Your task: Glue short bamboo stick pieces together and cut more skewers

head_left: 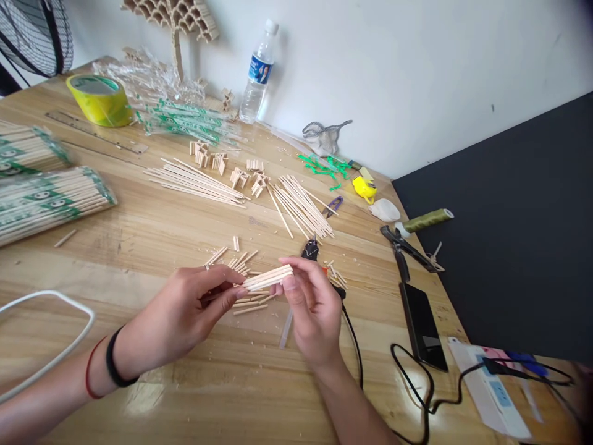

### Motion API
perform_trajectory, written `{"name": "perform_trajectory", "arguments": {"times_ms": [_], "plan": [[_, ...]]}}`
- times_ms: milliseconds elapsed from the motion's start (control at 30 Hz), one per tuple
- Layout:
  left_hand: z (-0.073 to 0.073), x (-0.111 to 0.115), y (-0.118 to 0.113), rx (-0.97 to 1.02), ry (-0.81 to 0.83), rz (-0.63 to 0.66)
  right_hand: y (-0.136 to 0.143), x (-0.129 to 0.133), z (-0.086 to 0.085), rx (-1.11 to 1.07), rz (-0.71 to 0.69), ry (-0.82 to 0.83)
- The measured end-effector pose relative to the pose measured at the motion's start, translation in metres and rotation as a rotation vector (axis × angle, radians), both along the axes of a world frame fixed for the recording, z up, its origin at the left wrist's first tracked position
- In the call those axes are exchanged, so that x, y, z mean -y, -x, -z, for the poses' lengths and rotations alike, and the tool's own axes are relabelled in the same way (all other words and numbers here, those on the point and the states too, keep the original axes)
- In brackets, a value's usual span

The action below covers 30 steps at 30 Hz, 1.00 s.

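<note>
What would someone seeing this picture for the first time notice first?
Their eye would probably fall on the left hand and right hand near the centre, holding a short bundle of pale sticks between them. Next might come the bright yellow tape roll at upper left, and the large black panel along the right side.

The right hand [317,303] hides most of the black glue gun [310,249], and the left hand [180,303] covers one end of the held sticks [269,279]. The top edge cuts off the stick model [178,17]; the left edge crops the fan [34,34], wrapped bundles [46,201] and white cable [91,316]. Print on the bottle [260,70] is too small to read.
</note>
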State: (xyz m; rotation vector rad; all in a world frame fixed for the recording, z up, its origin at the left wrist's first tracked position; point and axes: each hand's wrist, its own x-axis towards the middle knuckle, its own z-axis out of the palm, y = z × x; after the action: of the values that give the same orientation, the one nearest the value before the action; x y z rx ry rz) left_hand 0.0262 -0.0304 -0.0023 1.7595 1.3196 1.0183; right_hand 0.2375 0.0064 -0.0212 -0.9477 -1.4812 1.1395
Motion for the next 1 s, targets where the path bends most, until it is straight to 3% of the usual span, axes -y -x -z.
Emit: {"name": "perform_trajectory", "arguments": {"times_ms": [367, 1000], "plan": [[-0.0023, 0.0002, -0.0007, 0.021, -0.041, 0.003, -0.0037, -0.0005, -0.0014, 0.039, -0.027, -0.038], [0.0012, 0.0011, -0.0004, -0.025, -0.012, 0.043, 0.0024, -0.0012, -0.001, -0.084, -0.05, 0.062]]}}
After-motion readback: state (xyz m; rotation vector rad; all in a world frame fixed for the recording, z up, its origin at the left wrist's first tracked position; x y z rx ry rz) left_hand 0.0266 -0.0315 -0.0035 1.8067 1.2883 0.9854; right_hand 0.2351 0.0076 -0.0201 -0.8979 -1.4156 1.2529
